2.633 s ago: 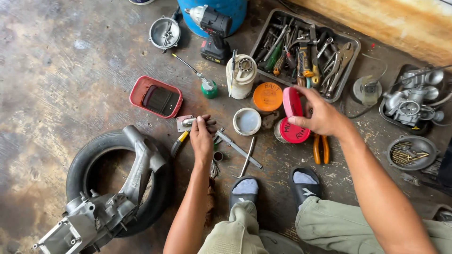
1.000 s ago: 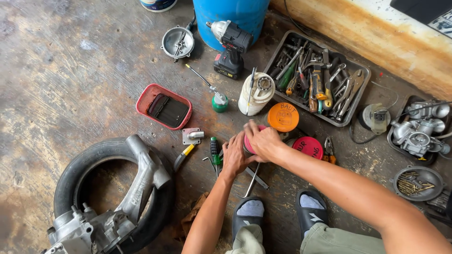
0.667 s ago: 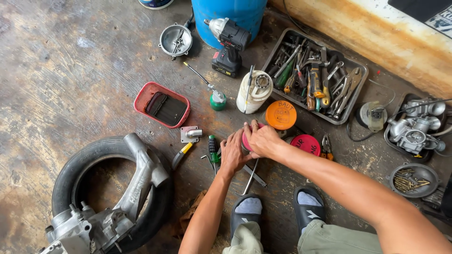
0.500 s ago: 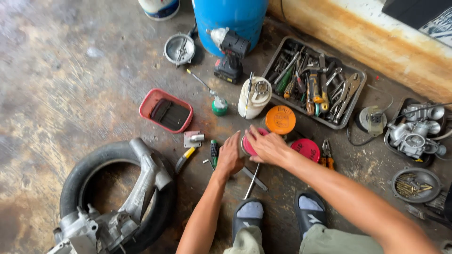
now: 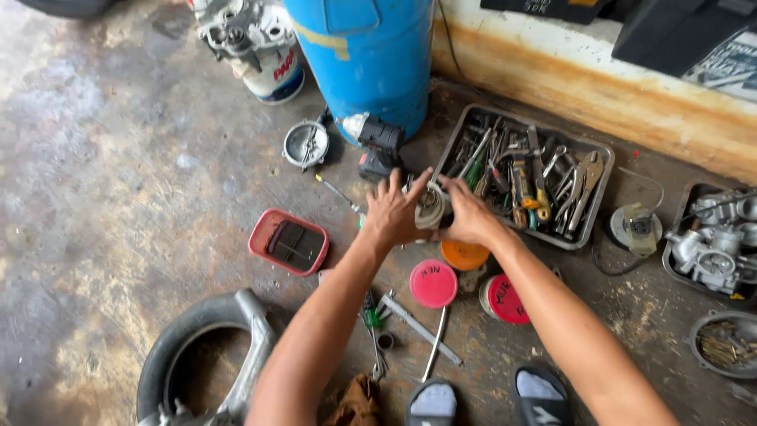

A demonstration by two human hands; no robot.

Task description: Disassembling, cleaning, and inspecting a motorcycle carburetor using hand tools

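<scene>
Fingers of the left hand (image 5: 392, 214) splayed, palm pressed on the left flank of a cut-open white jug (image 5: 430, 207); right hand (image 5: 468, 219) curled round its right flank. Both grasping it, jug pinched between the two palms, neither hand clearly nearer. Jug sits on the concrete floor (image 5: 118, 173), just left of the grey tool tray (image 5: 599, 150), in front of the cordless drill (image 5: 377, 143) and blue barrel (image 5: 367, 55). Looks upright, mouth up, long axis roughly vertical; grubby white plastic, bits inside, can't make out what. Near side of the hands: orange lid (image 5: 464, 255), pink lid (image 5: 433, 283), red-lidded tub (image 5: 501, 298). Red tray (image 5: 289, 242) off to the left, tyre (image 5: 185, 351) nearer the knees.
</scene>
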